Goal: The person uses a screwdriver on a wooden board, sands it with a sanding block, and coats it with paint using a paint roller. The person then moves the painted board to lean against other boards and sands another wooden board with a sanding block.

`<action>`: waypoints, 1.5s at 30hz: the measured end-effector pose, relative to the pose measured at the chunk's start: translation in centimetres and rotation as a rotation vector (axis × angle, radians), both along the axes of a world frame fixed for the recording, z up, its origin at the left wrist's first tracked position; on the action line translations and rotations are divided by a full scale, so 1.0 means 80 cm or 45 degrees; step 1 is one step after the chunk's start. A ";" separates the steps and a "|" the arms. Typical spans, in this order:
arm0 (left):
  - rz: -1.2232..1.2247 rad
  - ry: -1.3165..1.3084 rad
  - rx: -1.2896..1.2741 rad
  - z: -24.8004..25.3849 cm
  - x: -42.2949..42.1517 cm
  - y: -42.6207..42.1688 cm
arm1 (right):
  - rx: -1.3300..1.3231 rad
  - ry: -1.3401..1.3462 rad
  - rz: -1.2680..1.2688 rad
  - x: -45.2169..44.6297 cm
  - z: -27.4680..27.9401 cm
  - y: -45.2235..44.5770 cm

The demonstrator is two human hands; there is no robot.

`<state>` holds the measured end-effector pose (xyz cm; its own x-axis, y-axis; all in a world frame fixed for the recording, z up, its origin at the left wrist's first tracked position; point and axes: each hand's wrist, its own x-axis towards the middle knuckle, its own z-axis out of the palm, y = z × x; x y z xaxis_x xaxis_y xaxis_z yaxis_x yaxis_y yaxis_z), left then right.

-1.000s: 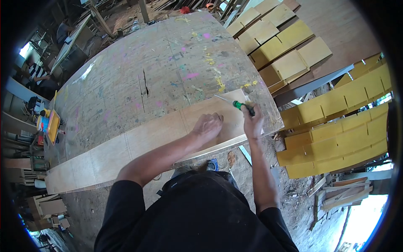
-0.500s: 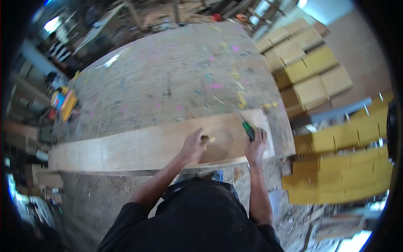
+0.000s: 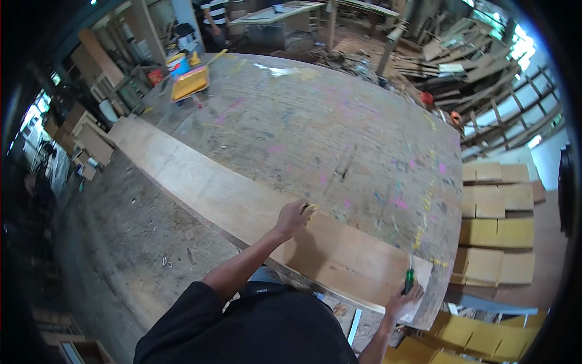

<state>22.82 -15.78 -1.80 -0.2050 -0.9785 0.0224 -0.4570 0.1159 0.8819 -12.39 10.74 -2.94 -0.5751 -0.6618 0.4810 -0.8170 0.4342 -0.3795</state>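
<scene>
A long pale plywood board lies along the near edge of the worktable. Over the board's middle, my left hand is closed around a small yellowish piece, whose kind I cannot make out. At the board's right end, my right hand grips a screwdriver by its green and black handle, with the thin shaft pointing away from me. My left arm casts a shadow on the wood.
A yellow paint tray and a blue bucket stand at the table's far left corner. Yellow-painted panels are laid out to the right. Scrap wood is piled behind the table. A person in a striped shirt stands beyond it.
The view has turned left, so the board now runs diagonally. My hands are farther apart: the left is farther back over the board, the right nearer its right end. Both keep their hold.
</scene>
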 end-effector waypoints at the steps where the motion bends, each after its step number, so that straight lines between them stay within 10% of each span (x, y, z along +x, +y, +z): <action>1: 0.031 -0.001 -0.007 -0.004 0.008 -0.026 | 0.008 0.038 -0.009 -0.001 -0.003 -0.001; 13: 0.332 -0.449 0.041 -0.108 0.075 -0.400 | 0.303 0.230 -0.215 -0.043 -0.075 0.028; 26: 0.192 -0.787 -0.568 -0.038 0.432 -0.191 | 0.217 0.258 -0.215 -0.012 -0.102 -0.114; 35: 0.258 -0.767 -0.508 -0.046 0.446 -0.187 | 0.300 -0.300 0.862 0.339 -0.010 -0.520; 45: 0.228 -0.732 -0.464 -0.049 0.457 -0.188 | 0.205 -0.230 0.774 0.440 -0.084 -0.714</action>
